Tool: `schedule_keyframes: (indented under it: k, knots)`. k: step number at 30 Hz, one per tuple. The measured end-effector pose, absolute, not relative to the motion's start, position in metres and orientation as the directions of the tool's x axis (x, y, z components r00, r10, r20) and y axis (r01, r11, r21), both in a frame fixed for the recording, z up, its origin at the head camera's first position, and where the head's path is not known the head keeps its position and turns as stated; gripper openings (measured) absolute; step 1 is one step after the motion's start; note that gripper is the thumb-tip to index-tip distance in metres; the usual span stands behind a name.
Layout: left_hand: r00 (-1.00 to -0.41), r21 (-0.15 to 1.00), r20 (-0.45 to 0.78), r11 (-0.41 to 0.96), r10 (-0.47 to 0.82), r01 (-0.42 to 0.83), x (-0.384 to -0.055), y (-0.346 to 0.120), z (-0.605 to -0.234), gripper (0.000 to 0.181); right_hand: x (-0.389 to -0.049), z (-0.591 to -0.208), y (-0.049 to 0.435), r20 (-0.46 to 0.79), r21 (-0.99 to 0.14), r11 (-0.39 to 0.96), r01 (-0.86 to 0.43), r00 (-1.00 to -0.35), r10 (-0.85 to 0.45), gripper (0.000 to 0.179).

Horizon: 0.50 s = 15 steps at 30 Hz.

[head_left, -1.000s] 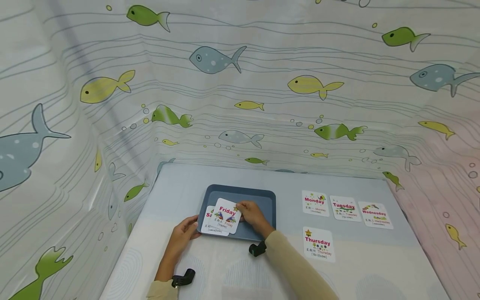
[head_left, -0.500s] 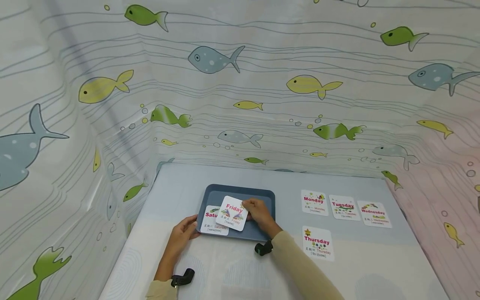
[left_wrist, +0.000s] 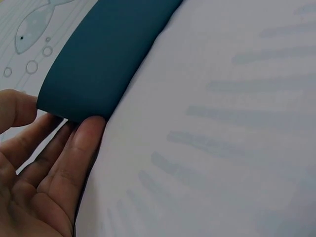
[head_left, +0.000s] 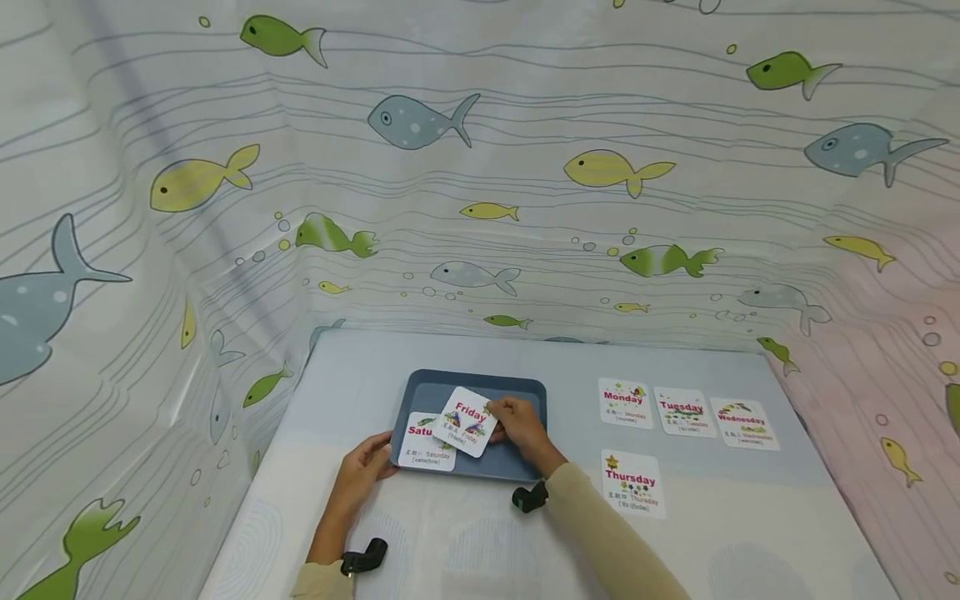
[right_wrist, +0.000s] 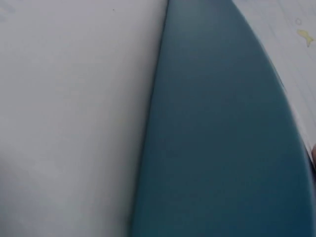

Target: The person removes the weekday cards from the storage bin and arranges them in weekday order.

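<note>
Gripping the tray [head_left: 516,388] at eight o'clock with left hand [head_left: 360,471]; pinching Friday [head_left: 463,423] at two o'clock with right hand [head_left: 522,429], mid-tray, over Saturday [head_left: 424,457]. Could drag Saturday along through overlap, or drop Friday through too shallow a pinch.

Tilted white Friday card [head_left: 463,423] partly covering Saturday card [head_left: 426,457] in blue-grey tray [head_left: 431,395].

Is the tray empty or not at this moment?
Not empty: in the head view, the Saturday card lies in the tray, partly covered by the Friday card in the right hand.
</note>
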State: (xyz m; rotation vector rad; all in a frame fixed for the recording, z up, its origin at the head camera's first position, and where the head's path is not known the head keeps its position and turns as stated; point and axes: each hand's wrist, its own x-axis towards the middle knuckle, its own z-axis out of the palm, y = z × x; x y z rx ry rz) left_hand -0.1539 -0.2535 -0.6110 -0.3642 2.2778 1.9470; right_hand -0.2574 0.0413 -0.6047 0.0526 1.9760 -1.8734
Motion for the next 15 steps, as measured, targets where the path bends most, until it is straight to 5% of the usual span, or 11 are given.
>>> schedule_keyframes:
  k: [15]
  knots:
    - [-0.961,0.95,-0.257,0.154,-0.103,-0.271,-0.153,-0.251,-0.608,0.044,-0.257,-0.594,0.054,-0.305,-0.952,0.098,0.29,-0.928,-0.214,0.023]
